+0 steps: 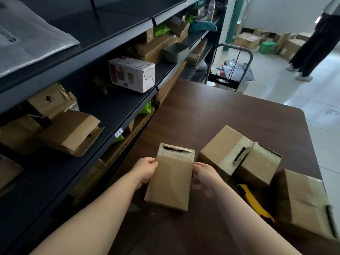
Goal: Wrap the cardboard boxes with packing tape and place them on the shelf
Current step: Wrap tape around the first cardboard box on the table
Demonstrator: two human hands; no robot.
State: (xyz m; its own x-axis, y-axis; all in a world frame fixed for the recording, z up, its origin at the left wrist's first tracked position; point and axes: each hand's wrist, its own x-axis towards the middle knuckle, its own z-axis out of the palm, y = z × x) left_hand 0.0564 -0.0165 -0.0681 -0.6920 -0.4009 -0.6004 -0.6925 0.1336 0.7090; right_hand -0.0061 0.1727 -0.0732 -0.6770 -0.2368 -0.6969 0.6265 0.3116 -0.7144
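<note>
Head view: your left hand [145, 169] and right hand [203, 176] curl their fingers round the long edges of a smooth rectangular cardboard box [171, 181], glossy tape [175, 157] across its far end, at the near left of the dark wood-grain table [220, 111], beside the black metal shelf [103, 111].

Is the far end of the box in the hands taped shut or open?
Taped but not fully shut: shiny tape crosses the far end of the box, yet a dark ragged gap shows there.
</note>
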